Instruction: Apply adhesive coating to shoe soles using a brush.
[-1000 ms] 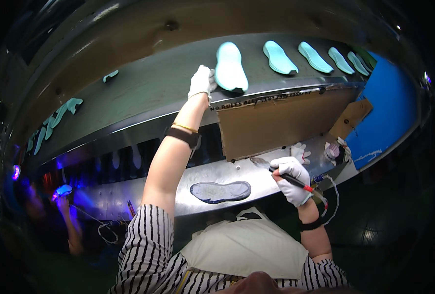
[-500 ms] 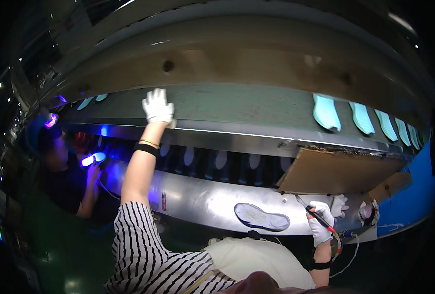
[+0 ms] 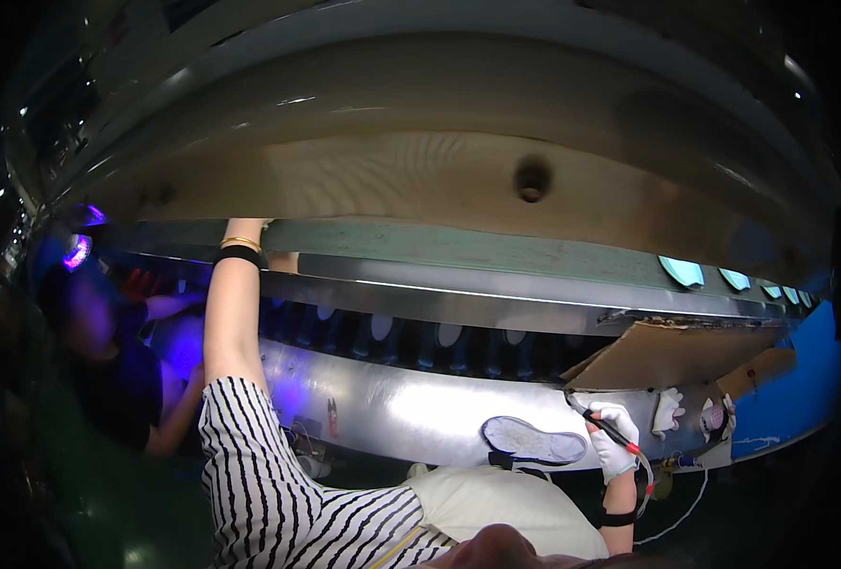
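One brush-like tool [image 3: 608, 430] is being gripped, in the head view, by the closed, gloved fingers of the right hand [image 3: 618, 441], its tip being held near the lower corner of the cardboard [image 3: 676, 351]. By a slight tilt, that tip could be bent or dirtied there. A cord [image 3: 648, 474] is being trailed behind these fingers; by a snag, the tool could be jerked. The grey sole [image 3: 534, 442] is being supported by the desk [image 3: 411, 394], just left of the same fingers and close to the near edge, so it could be knocked off by the apron [image 3: 496, 503]. The left hand is being hidden by the overhanging panel [image 3: 373, 180]; whether its fingers are open or closed cannot be told. With the green belt [image 3: 420, 248] being reached over unseen, something could be mis-grabbed, or the bracelet [image 3: 241, 241] caught. Teal soles [image 3: 683, 272] are being borne well to the right of those fingers.
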The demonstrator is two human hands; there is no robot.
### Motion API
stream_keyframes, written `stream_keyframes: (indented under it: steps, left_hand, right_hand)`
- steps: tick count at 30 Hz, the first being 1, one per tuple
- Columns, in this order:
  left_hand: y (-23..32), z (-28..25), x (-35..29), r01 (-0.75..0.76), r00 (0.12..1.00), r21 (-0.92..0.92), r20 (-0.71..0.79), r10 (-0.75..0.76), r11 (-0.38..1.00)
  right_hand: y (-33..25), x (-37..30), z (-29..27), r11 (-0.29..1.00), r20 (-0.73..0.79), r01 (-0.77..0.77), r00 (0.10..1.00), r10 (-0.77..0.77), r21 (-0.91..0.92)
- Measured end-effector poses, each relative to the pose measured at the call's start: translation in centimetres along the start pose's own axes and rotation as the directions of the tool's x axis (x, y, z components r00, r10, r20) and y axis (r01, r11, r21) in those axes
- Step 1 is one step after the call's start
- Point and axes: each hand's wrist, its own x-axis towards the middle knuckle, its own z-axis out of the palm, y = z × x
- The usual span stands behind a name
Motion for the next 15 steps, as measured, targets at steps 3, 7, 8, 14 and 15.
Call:
stream_keyframes:
  steps: [3,7,8,14,15]
  left_hand:
    - [-0.8,-0.9,-1.5,0.085,0.996,-0.002,0.034,-0.085,0.996]
    - [-3.4,-2.1,-3.8,0.215,0.973,0.040,0.076,-0.217,0.976]
    - [-4.1,-2.3,-4.2,0.245,0.965,0.049,0.083,-0.248,0.968]
    - [-7.9,-2.5,-6.1,0.374,0.915,0.100,0.121,-0.385,0.922]
    - [-8.3,-2.4,-6.0,0.386,0.909,0.102,0.129,-0.397,0.917]
  right_hand:
    - [0.9,-0.4,0.7,0.997,0.048,-0.064,0.997,0.063,0.034]
    - [1.3,0.5,1.3,0.996,0.071,-0.074,0.995,0.070,0.045]
    - [1.6,0.6,1.4,0.996,0.077,-0.076,0.994,0.072,0.048]
    - [3.2,0.9,1.8,0.992,0.107,-0.116,0.988,0.110,0.058]
    - [3.3,1.0,1.8,0.991,0.109,-0.124,0.987,0.117,0.057]
